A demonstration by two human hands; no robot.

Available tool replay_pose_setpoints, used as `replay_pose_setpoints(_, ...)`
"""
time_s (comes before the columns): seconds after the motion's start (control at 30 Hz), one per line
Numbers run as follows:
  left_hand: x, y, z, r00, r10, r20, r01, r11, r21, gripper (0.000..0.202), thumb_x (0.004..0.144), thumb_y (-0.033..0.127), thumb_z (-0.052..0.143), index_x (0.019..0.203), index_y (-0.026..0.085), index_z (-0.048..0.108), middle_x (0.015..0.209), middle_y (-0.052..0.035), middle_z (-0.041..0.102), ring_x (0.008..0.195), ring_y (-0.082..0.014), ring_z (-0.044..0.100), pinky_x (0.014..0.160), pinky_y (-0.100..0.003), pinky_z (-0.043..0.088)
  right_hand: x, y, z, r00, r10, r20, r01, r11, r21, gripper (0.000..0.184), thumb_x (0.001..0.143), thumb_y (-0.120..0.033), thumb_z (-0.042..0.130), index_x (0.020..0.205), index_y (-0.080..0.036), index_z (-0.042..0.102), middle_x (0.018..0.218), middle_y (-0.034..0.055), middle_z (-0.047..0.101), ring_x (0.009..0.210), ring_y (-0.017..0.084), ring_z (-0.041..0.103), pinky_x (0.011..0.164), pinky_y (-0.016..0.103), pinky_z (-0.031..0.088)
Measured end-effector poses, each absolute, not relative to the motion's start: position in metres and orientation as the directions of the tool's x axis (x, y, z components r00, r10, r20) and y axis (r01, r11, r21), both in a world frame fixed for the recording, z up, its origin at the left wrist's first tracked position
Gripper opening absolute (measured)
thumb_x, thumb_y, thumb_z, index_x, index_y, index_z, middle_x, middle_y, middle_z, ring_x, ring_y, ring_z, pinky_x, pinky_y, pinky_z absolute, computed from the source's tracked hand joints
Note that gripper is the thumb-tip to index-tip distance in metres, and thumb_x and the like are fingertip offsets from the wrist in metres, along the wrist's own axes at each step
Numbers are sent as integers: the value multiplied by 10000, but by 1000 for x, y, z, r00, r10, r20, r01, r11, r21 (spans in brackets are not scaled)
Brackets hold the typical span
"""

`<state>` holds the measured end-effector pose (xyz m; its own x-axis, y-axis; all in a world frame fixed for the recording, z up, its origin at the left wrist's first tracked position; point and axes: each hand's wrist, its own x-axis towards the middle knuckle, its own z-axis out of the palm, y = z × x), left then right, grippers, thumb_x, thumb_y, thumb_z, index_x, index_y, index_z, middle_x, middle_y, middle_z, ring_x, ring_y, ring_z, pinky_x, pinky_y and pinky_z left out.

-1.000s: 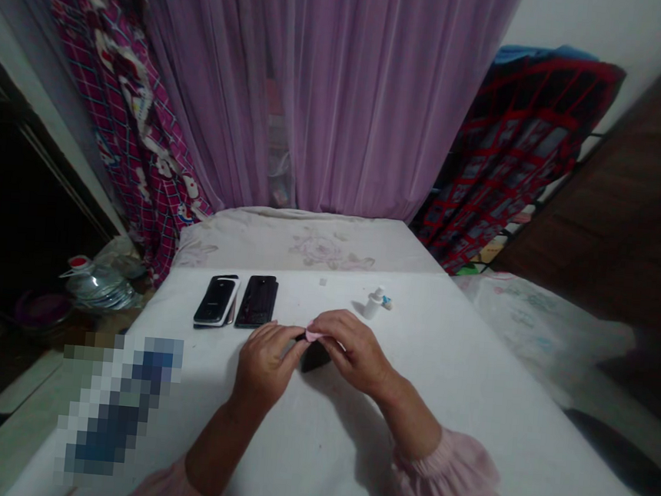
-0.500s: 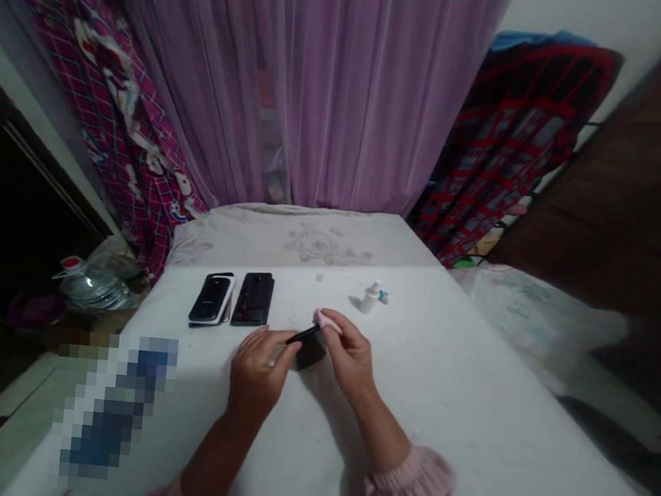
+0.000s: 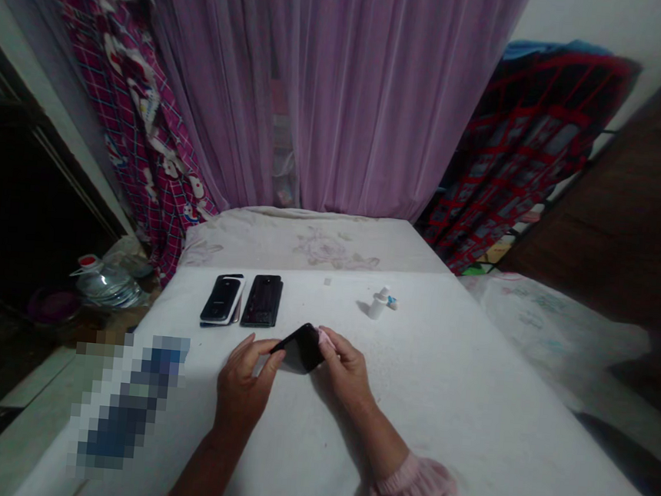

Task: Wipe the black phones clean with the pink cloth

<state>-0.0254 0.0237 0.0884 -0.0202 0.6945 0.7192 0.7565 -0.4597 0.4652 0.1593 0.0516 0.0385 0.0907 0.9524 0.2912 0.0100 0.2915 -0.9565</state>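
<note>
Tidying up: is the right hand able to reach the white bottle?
Probably yes: nothing stands between the right hand and the white bottle, though it's holding a pink cloth to the black phone.

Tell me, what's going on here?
A person is holding a black phone up between both hands, tilted above a white-covered surface. The left hand grips its edge, while the right hand presses a small pink cloth against it. Farther ahead lie two more dark phones, and to their right stands a small white bottle.
</note>
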Motion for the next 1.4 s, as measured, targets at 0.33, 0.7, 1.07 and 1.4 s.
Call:
replay_pose_setpoints(0.33,-25,18,69,-8,678,735,755,-478,449,169,927,347,552,923,219,664,891,-25,766,874,-216,732,947,-416,553,143,49,99,-77,831,551,169,556,-814,240,945,-323,564,1105,-258,730,1022,59,744,930,181,688,841,306,553)
replay_pose_setpoints(0.7,-53,20,33,-30,836,548,720,-362,592,202,895,392,534,911,236,661,963,-32,764,913,-217,721,1005,-447,510,193,57,40,-95,826,556,394,544,-741,233,958,-336,542,1087,-280,729,1010,54,752,932,200,691,860,367,552)
replay_pose_setpoints(1.07,-52,28,52,281,840,464,802,-471,367,334,881,346,578,1187,230,643,1135,-96,730,1103,-280,661,1057,-526,427,174,42,49,-303,681,667,414,724,-551,289,964,-218,478,1148,-300,685,996,61,741,922,195,672,845,381,526)
replay_pose_setpoints(1.4,-34,26,52,344,815,466,768,-530,359,231,946,316,493,909,237,707,843,-24,773,741,-198,724,969,-418,516,183,30,32,-149,774,615,440,609,-660,277,966,-280,513,1189,-281,677,1063,65,743,981,204,681,922,401,509)
